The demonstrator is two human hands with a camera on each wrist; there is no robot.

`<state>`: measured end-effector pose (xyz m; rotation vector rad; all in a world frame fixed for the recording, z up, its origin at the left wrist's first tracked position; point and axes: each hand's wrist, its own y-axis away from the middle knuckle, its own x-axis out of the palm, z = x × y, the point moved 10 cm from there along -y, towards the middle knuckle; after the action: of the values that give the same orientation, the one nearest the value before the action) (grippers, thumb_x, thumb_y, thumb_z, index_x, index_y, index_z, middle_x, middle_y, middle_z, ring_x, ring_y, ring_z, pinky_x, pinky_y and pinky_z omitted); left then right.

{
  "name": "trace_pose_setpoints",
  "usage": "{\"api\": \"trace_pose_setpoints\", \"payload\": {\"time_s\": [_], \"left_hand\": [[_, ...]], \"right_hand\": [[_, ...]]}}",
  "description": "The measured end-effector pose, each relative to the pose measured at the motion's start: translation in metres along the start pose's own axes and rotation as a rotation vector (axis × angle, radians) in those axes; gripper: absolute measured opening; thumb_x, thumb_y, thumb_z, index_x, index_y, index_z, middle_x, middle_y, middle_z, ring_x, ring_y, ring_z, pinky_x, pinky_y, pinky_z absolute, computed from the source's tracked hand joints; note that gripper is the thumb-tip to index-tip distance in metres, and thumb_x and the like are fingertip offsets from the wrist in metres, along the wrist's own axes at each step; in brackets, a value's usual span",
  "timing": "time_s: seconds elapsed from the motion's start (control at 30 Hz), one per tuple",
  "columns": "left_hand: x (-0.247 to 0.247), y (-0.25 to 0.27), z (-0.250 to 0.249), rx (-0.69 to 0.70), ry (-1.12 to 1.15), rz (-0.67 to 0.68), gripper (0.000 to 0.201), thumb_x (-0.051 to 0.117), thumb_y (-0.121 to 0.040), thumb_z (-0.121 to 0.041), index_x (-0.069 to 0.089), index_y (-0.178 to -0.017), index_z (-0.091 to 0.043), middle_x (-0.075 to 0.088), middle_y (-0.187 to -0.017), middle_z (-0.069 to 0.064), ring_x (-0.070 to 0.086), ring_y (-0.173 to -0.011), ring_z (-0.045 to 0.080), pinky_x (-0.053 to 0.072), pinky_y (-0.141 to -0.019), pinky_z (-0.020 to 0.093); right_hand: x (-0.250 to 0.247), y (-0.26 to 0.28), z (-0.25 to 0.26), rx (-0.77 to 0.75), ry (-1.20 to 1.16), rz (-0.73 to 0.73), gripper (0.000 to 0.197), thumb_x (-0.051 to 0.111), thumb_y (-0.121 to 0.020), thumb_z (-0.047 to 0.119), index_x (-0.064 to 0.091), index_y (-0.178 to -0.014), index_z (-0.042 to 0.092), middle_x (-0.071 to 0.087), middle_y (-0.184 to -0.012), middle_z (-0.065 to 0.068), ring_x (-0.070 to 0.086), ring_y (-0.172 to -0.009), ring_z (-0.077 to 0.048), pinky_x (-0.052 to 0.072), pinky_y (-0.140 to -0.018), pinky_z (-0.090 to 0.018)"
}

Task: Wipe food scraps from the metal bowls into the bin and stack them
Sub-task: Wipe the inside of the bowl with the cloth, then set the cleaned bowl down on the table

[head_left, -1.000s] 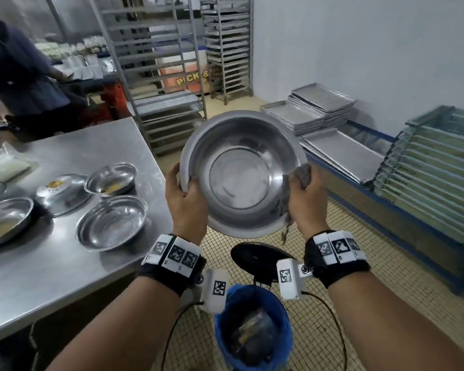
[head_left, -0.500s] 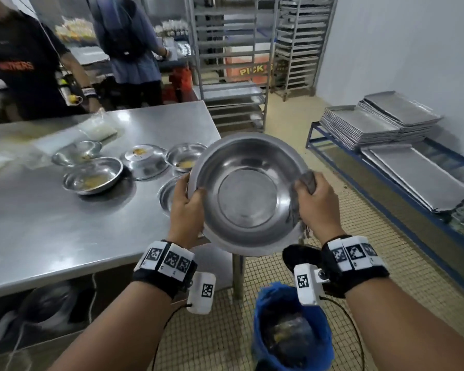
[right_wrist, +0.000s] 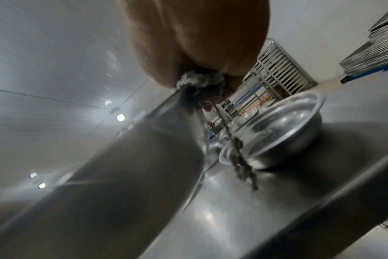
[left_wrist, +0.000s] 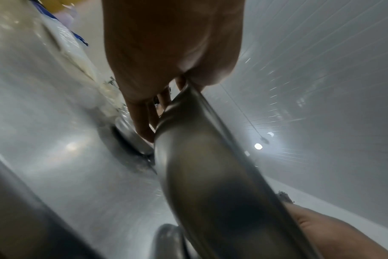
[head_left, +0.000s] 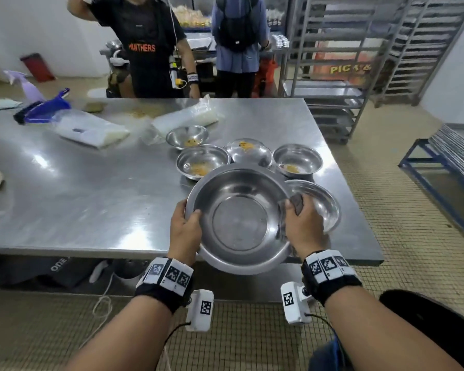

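Note:
I hold a large clean metal bowl [head_left: 239, 220] above the near right part of the steel table [head_left: 91, 188]. My left hand [head_left: 184, 228] grips its left rim, thumb inside. My right hand [head_left: 302, 226] grips the right rim together with a grey cloth [head_left: 295, 203]. The left wrist view shows the bowl's underside [left_wrist: 199, 175] under my fingers [left_wrist: 142, 119]. The right wrist view shows the cloth [right_wrist: 199, 82] bunched at the rim, a frayed strand hanging down. An empty bowl [head_left: 319, 202] sits just right of it. Several bowls with yellow scraps [head_left: 201, 162] stand behind. The blue bin [head_left: 324, 357] peeks in below right.
Plastic bags [head_left: 91, 129] and a spray bottle [head_left: 30, 87] lie on the table's far left. Two people [head_left: 150, 44] stand behind the table. Tray racks [head_left: 332, 62] stand at the back right; a blue-framed shelf with trays [head_left: 445, 162] is on the right. A black stool [head_left: 434, 322] is by my right arm.
I have turned left from over the bin to face the table. The bowl came with both hands, dropped from tilted upright to nearly level, and now hangs over the table's near edge.

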<state>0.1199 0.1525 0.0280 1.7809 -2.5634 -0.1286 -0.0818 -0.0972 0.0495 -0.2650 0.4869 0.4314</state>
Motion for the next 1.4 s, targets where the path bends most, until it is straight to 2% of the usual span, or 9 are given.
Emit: {"api": "trace_pose_setpoints", "payload": {"time_s": [0.1, 0.27, 0.37, 0.53, 0.8, 0.9, 1.1, 1.33, 1.4], "left_hand": [[-0.024, -0.014, 0.016, -0.040, -0.026, -0.027, 0.026, 0.055, -0.104, -0.010, 0.059, -0.126, -0.024, 0.066, -0.110, 0.003, 0.068, -0.095, 0.020, 0.056, -0.071, 0.029], [-0.046, -0.038, 0.043, -0.088, -0.071, -0.054, 0.024, 0.056, -0.103, -0.005, 0.060, -0.118, -0.024, 0.068, -0.105, 0.003, 0.067, -0.090, 0.018, 0.053, -0.069, 0.026], [-0.050, -0.056, 0.057, -0.127, -0.099, -0.058, 0.022, 0.056, -0.104, -0.006, 0.061, -0.112, -0.027, 0.068, -0.104, 0.002, 0.068, -0.093, 0.022, 0.052, -0.070, 0.028], [-0.045, -0.085, 0.081, -0.224, -0.116, -0.050, 0.024, 0.057, -0.104, -0.009, 0.062, -0.120, -0.026, 0.070, -0.112, 0.005, 0.069, -0.102, 0.026, 0.058, -0.083, 0.039], [-0.029, -0.130, 0.088, -0.240, -0.223, -0.062, 0.026, 0.058, -0.103, -0.010, 0.063, -0.126, -0.020, 0.071, -0.115, 0.005, 0.068, -0.104, 0.024, 0.056, -0.087, 0.038], [-0.026, -0.138, 0.086, -0.214, -0.259, -0.050, 0.025, 0.059, -0.102, -0.011, 0.064, -0.125, -0.019, 0.072, -0.111, 0.003, 0.069, -0.100, 0.019, 0.054, -0.081, 0.034], [-0.027, -0.145, 0.087, -0.197, -0.352, -0.025, 0.023, 0.062, -0.101, -0.016, 0.064, -0.122, -0.024, 0.072, -0.109, -0.003, 0.069, -0.099, 0.015, 0.053, -0.081, 0.033], [-0.032, -0.168, 0.081, -0.236, -0.506, 0.077, 0.029, 0.066, -0.100, -0.038, 0.065, -0.128, -0.029, 0.077, -0.104, 0.003, 0.075, -0.095, 0.023, 0.060, -0.090, 0.046], [-0.035, -0.179, 0.075, -0.230, -0.529, 0.081, 0.029, 0.066, -0.100, -0.039, 0.064, -0.127, -0.030, 0.076, -0.104, 0.003, 0.075, -0.093, 0.022, 0.060, -0.091, 0.045]], "right_hand": [[0.037, -0.004, 0.000, -0.011, 0.086, 0.032, 0.018, 0.054, -0.103, 0.033, 0.061, -0.116, 0.023, 0.071, -0.093, -0.005, 0.067, -0.086, -0.032, 0.050, -0.077, -0.038], [0.087, -0.017, -0.003, -0.035, 0.208, 0.175, 0.017, 0.051, -0.103, 0.041, 0.058, -0.117, 0.033, 0.071, -0.093, -0.005, 0.067, -0.085, -0.032, 0.056, -0.078, -0.043], [0.104, -0.030, 0.007, -0.082, 0.268, 0.211, 0.018, 0.051, -0.103, 0.037, 0.059, -0.118, 0.030, 0.065, -0.092, -0.005, 0.061, -0.086, -0.031, 0.050, -0.074, -0.037], [0.137, -0.061, 0.018, -0.151, 0.315, 0.298, 0.019, 0.051, -0.103, 0.035, 0.061, -0.117, 0.027, 0.063, -0.093, -0.001, 0.061, -0.097, -0.032, 0.055, -0.083, -0.046], [0.181, -0.110, 0.009, -0.115, 0.364, 0.500, 0.031, 0.052, -0.103, 0.035, 0.057, -0.130, 0.022, 0.068, -0.115, -0.011, 0.060, -0.109, -0.036, 0.049, -0.095, -0.044], [0.189, -0.119, 0.008, -0.116, 0.365, 0.547, 0.037, 0.052, -0.104, 0.034, 0.053, -0.138, 0.020, 0.064, -0.124, -0.011, 0.058, -0.115, -0.034, 0.047, -0.100, -0.045], [0.194, -0.128, 0.004, -0.115, 0.296, 0.588, 0.031, 0.054, -0.103, 0.034, 0.057, -0.132, 0.023, 0.064, -0.118, -0.007, 0.058, -0.106, -0.028, 0.046, -0.094, -0.041], [0.188, -0.151, 0.030, -0.181, 0.252, 0.548, 0.027, 0.050, -0.105, 0.031, 0.061, -0.128, 0.022, 0.068, -0.113, -0.007, 0.060, -0.103, -0.028, 0.044, -0.086, -0.035], [0.187, -0.161, 0.040, -0.190, 0.247, 0.522, 0.024, 0.051, -0.105, 0.032, 0.062, -0.124, 0.023, 0.067, -0.108, -0.004, 0.058, -0.094, -0.024, 0.044, -0.081, -0.034]]}}
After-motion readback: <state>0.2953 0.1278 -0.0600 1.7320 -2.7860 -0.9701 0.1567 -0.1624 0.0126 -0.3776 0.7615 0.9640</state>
